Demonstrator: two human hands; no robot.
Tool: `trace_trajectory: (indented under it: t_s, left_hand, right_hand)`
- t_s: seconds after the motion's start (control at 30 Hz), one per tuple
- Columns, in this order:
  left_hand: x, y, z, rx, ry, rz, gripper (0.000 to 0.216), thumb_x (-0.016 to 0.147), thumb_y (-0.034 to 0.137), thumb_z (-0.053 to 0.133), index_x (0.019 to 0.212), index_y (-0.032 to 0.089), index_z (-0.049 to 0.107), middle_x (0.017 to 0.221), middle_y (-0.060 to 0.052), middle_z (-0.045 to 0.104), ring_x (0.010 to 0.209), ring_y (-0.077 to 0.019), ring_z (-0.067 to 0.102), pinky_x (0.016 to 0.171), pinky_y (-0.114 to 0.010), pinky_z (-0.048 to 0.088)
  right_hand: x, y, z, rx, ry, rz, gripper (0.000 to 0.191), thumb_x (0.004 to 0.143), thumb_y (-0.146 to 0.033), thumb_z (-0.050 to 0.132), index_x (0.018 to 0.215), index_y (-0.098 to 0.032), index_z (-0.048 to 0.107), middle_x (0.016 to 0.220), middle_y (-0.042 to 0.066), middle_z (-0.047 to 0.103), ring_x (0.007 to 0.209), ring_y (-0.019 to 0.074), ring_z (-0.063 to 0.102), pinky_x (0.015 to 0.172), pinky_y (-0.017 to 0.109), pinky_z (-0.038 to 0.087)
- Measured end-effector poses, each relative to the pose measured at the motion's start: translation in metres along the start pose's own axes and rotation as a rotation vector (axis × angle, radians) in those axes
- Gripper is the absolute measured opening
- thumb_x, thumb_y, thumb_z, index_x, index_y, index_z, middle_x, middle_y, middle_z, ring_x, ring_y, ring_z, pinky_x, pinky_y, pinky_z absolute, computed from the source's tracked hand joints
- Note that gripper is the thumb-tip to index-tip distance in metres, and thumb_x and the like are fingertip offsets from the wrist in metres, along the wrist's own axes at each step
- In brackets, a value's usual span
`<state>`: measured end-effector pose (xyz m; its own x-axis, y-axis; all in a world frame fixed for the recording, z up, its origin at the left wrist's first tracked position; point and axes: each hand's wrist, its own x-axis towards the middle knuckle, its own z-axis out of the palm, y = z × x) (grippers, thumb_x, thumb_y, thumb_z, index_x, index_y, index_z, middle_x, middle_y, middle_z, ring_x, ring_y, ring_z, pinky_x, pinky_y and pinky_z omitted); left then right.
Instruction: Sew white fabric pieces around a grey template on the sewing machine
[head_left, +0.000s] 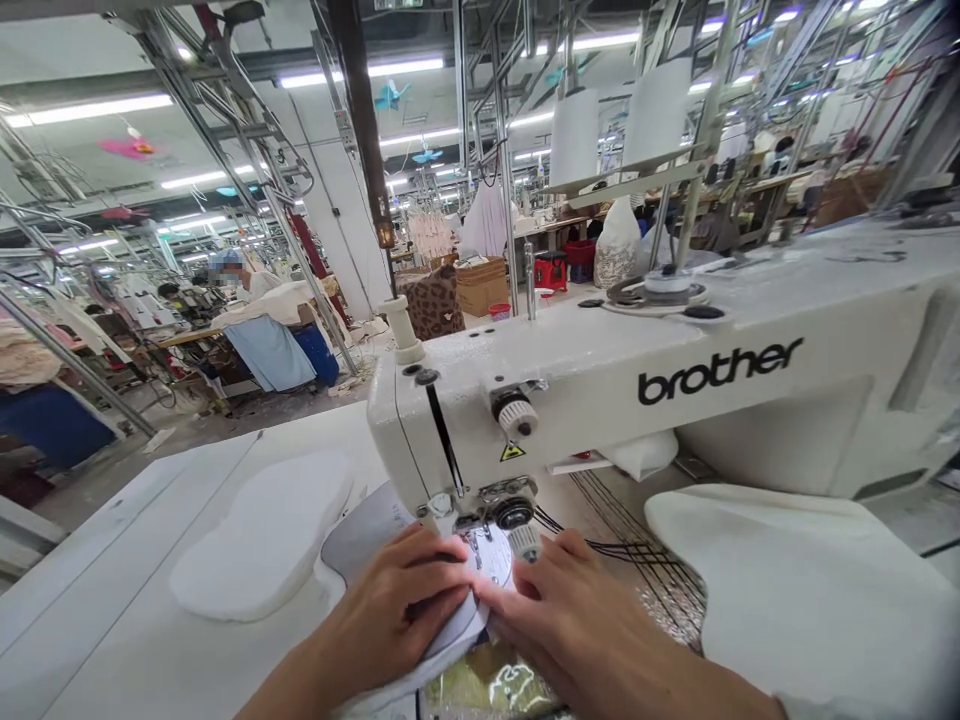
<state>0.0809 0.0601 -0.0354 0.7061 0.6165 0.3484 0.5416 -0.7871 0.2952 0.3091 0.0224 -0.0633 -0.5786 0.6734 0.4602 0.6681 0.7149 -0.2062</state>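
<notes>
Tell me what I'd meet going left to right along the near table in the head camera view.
From the left: white padded piece → left hand, flat on the grey fabric → right hand → white cloth pile at the far right.

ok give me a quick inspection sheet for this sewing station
surface: white table, partly covered
job's things: grey fabric piece under the needle end of the sewing machine
clutter: white padded piece lying left of the machine; white cloth pile at right
hands: left hand and right hand both pressed flat on the fabric piece, close to the needle
cables: dark strands across the table right of the needle
surroundings: thread cones behind the machine; a person at a far bench; cardboard boxes
</notes>
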Motion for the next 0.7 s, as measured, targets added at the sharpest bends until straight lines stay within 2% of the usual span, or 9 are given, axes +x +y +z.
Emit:
trace_trajectory:
  t_s: [0.17,0.23,0.4,0.53,0.63,0.7]
  left_hand:
    - [-0.004,0.000,0.000,-0.038,-0.005,0.009,0.020,0.091,0.017,0.056,0.102,0.027,0.069,0.108,-0.003,0.070,0.097,-0.0145,0.067,0.091,-0.028,0.052]
    - [-0.004,0.001,0.003,-0.020,0.012,-0.017,0.019,0.091,0.017,0.057,0.101,0.027,0.070,0.107,-0.003,0.071,0.096,-0.0150,0.068,0.092,-0.029,0.052]
    - [-0.005,0.005,0.011,0.012,0.089,-0.108,0.019,0.092,0.017,0.055,0.098,0.026,0.071,0.100,-0.004,0.072,0.101,-0.0174,0.067,0.092,-0.031,0.054]
    - [-0.008,0.005,0.008,-0.007,0.057,-0.130,0.019,0.092,0.019,0.055,0.100,0.028,0.070,0.103,-0.003,0.072,0.105,-0.0183,0.066,0.093,-0.031,0.055]
    - [-0.010,0.006,0.006,-0.011,0.028,-0.108,0.020,0.093,0.020,0.055,0.103,0.031,0.069,0.113,-0.002,0.069,0.106,-0.0177,0.065,0.096,-0.032,0.053]
    - [-0.011,0.008,0.008,-0.004,0.050,-0.120,0.019,0.094,0.021,0.055,0.103,0.030,0.069,0.112,-0.002,0.068,0.105,-0.0171,0.065,0.096,-0.032,0.053]
  right_hand:
    - [-0.002,0.001,0.004,0.042,0.040,-0.030,0.021,0.088,-0.008,0.049,0.097,-0.023,0.061,0.075,-0.002,0.054,0.065,0.0148,0.043,0.071,0.031,0.030]
    - [-0.003,0.002,0.007,0.030,0.045,-0.012,0.022,0.089,-0.009,0.049,0.098,-0.025,0.061,0.073,-0.002,0.052,0.065,0.0159,0.043,0.070,0.032,0.029]
    - [-0.002,0.003,0.007,-0.018,0.028,0.005,0.026,0.093,-0.015,0.049,0.116,-0.026,0.058,0.077,-0.001,0.054,0.069,0.0180,0.045,0.071,0.033,0.029]
    - [0.000,0.000,0.002,0.023,0.018,-0.043,0.023,0.092,-0.010,0.049,0.106,-0.024,0.059,0.080,-0.002,0.056,0.068,0.0155,0.045,0.071,0.031,0.031]
    - [0.001,0.000,0.003,0.032,0.022,-0.022,0.021,0.090,-0.008,0.052,0.101,-0.025,0.060,0.079,-0.002,0.056,0.068,0.0152,0.045,0.072,0.030,0.031]
    - [0.000,0.001,0.005,0.022,0.025,-0.013,0.021,0.091,-0.009,0.051,0.102,-0.025,0.059,0.079,-0.002,0.055,0.068,0.0153,0.045,0.073,0.030,0.031]
